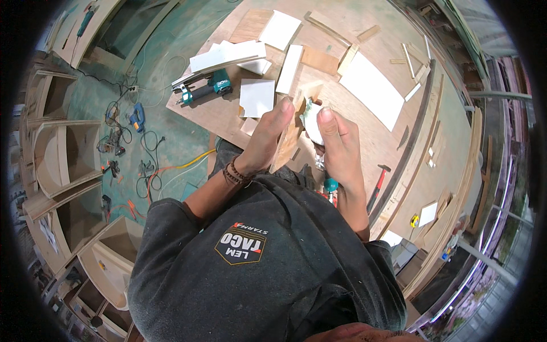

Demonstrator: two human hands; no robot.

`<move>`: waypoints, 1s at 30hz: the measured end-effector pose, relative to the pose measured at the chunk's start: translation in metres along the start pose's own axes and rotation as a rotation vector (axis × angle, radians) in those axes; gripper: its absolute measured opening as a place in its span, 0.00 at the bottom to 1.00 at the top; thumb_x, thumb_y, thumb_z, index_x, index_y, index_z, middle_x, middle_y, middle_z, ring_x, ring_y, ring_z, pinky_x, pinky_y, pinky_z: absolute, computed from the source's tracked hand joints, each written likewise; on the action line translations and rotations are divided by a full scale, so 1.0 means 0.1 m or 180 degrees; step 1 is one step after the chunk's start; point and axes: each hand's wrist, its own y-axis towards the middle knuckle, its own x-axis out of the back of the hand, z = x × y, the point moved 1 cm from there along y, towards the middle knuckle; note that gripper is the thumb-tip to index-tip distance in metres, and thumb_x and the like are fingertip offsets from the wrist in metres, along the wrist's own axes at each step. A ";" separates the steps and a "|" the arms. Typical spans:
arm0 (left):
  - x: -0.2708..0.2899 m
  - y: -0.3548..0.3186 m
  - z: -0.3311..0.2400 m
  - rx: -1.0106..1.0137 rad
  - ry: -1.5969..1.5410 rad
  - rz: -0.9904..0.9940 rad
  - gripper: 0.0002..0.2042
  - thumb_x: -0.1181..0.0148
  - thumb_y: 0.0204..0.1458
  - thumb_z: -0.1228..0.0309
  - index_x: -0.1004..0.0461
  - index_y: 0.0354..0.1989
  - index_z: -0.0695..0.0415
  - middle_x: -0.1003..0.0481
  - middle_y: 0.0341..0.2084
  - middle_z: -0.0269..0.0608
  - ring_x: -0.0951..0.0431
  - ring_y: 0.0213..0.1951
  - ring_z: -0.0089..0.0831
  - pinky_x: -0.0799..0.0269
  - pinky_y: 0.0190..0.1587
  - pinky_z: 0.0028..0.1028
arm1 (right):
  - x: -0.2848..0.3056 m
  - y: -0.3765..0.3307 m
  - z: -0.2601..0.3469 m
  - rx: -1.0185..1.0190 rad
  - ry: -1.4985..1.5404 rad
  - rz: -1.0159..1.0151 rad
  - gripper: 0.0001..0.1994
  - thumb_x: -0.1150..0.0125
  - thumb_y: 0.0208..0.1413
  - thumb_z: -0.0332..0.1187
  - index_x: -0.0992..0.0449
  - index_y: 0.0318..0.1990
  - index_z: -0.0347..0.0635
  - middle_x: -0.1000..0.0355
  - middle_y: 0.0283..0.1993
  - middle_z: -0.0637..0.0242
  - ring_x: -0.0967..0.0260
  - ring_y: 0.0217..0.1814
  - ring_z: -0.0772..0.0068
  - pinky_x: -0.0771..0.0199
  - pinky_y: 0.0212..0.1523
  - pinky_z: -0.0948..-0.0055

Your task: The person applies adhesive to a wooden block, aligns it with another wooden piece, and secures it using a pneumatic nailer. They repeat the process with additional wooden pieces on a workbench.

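1. Here, the left hand holds a narrow wooden piece on edge above the bench; it is plain brown plywood, with a lighter end near the top, and stands tilted between the two hands.
2. The left hand's fingers lie flat and together along the left face of the wooden piece, thumb side hidden.
3. The right hand grips a folded pale pad, whitish with a green tinge, pressed against the right side of the wooden piece; its fingers are curled and closed on the pad, thumb on top.
4. Just below the right hand a teal-handled tool pokes out near the person's lap; its kind cannot be told.
5. On the bench, beyond the hands, lie white square panels, a long white board to the right, and thin wood strips further off.
6. A teal and black power tool rests near the bench's left edge, beside a stack of white boards.
7. A red-handled hammer lies at the bench's near right side.
8. The dark shirt carries a shield-shaped patch, black with pale lettering and a red mark.
9. On the green floor to the left lie tangled cables and a blue tool.
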 end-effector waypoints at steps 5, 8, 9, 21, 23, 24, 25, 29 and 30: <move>-0.12 0.00 -0.15 -0.0019 -0.0538 -0.0036 0.32 0.64 0.72 0.45 0.38 0.69 0.62 0.29 0.59 0.42 0.29 0.54 0.26 0.34 0.62 0.30 | -0.13 -0.05 -0.02 0.0084 -0.0170 0.0035 0.32 0.55 0.72 0.58 0.24 0.35 0.32 0.32 0.23 0.69 0.39 0.29 0.78 0.36 0.31 0.71; -0.14 0.04 -0.21 -0.0188 -0.0670 -0.0196 0.33 0.62 0.71 0.43 0.37 0.68 0.62 0.29 0.59 0.41 0.31 0.54 0.25 0.36 0.62 0.30 | -0.16 -0.07 -0.14 -0.0002 -0.0380 0.0121 0.32 0.56 0.72 0.58 0.24 0.36 0.32 0.33 0.22 0.65 0.38 0.28 0.76 0.35 0.31 0.69; -0.15 0.05 -0.24 -0.0234 -0.0715 -0.0240 0.34 0.63 0.70 0.43 0.37 0.68 0.61 0.29 0.60 0.41 0.32 0.55 0.25 0.36 0.63 0.31 | -0.16 -0.09 -0.18 0.0113 -0.0387 0.0116 0.32 0.56 0.72 0.58 0.23 0.36 0.32 0.33 0.22 0.63 0.37 0.27 0.75 0.35 0.31 0.69; -0.03 0.20 -0.52 -0.0848 -0.0659 -0.0557 0.33 0.68 0.71 0.42 0.37 0.68 0.59 0.27 0.60 0.42 0.26 0.50 0.26 0.30 0.57 0.29 | -0.23 -0.23 -0.42 0.0161 -0.1065 0.0478 0.31 0.56 0.73 0.56 0.23 0.35 0.32 0.34 0.20 0.51 0.34 0.21 0.57 0.32 0.29 0.60; -0.05 0.21 -0.60 -0.0947 -0.0723 -0.0686 0.34 0.66 0.70 0.41 0.32 0.65 0.59 0.25 0.56 0.37 0.27 0.48 0.21 0.30 0.56 0.26 | -0.24 -0.27 -0.43 0.0145 -0.1037 0.0493 0.30 0.56 0.72 0.55 0.23 0.35 0.32 0.34 0.20 0.49 0.34 0.22 0.53 0.32 0.29 0.59; -0.03 0.23 -0.61 -0.1014 -0.0794 -0.0694 0.34 0.66 0.70 0.40 0.31 0.64 0.60 0.24 0.55 0.37 0.27 0.47 0.21 0.29 0.54 0.26 | -0.25 -0.29 -0.43 0.0154 -0.0936 0.0455 0.30 0.56 0.72 0.55 0.23 0.35 0.33 0.34 0.21 0.49 0.33 0.22 0.51 0.31 0.30 0.58; -0.02 0.23 -0.62 -0.1060 -0.0780 -0.0731 0.34 0.66 0.70 0.41 0.31 0.64 0.60 0.24 0.55 0.37 0.27 0.47 0.21 0.29 0.54 0.26 | -0.25 -0.31 -0.43 0.0163 -0.0835 0.0416 0.30 0.55 0.72 0.54 0.23 0.35 0.33 0.33 0.21 0.49 0.33 0.22 0.49 0.31 0.30 0.57; 0.07 0.23 -0.68 -0.1218 -0.0714 -0.0725 0.34 0.67 0.70 0.41 0.32 0.64 0.60 0.25 0.55 0.39 0.26 0.49 0.22 0.29 0.55 0.27 | -0.21 -0.29 -0.51 -0.0034 -0.1259 0.0502 0.28 0.55 0.73 0.53 0.22 0.36 0.34 0.31 0.21 0.52 0.31 0.23 0.57 0.31 0.31 0.61; 0.11 0.23 -0.70 -0.1181 -0.0762 -0.0646 0.34 0.68 0.71 0.41 0.32 0.64 0.60 0.25 0.56 0.39 0.26 0.49 0.23 0.30 0.56 0.28 | -0.17 -0.31 -0.46 -0.0015 -0.1068 0.0432 0.28 0.55 0.73 0.52 0.23 0.35 0.34 0.31 0.21 0.53 0.31 0.24 0.60 0.31 0.31 0.62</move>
